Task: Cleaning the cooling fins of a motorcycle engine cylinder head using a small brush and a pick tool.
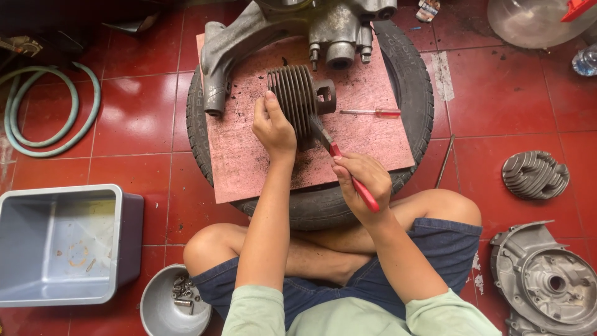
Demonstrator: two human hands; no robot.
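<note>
A dark finned engine cylinder (297, 93) lies on a reddish board (367, 134) set on top of a tyre (415, 87). My left hand (272, 126) grips the cylinder's near left side. My right hand (364, 178) holds a red-handled tool (356, 183), a scraper or pliers, whose dark metal tip touches the cylinder's lower right edge. Black grime is scattered on the board around the cylinder.
A grey engine casing (298, 28) sits at the board's far edge, a red-handled screwdriver (372, 112) beside the cylinder. A finned cylinder head (535, 174) and a round cover (547, 280) lie right. A grey tub (62, 242), a bowl of bolts (171, 305) and a hose (37, 112) lie left.
</note>
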